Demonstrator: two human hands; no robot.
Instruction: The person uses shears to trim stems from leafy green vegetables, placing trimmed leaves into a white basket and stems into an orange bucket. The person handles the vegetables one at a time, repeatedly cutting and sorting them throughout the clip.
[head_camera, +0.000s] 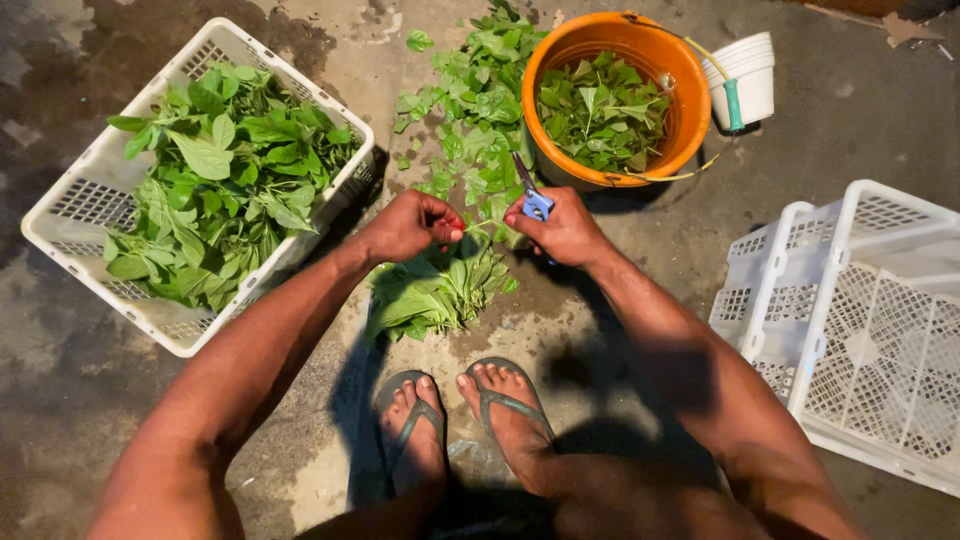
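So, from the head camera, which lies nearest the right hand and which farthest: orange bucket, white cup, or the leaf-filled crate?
From the right hand:
1. Orange bucket, just ahead.
2. White cup, beyond the bucket, to the right.
3. Leaf-filled crate, far left.

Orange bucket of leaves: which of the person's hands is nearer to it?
Right. The right hand, holding blue-handled scissors, sits just below the orange bucket near its lower-left rim. The left hand, pinching a leafy stem, is farther left, toward the white basket.
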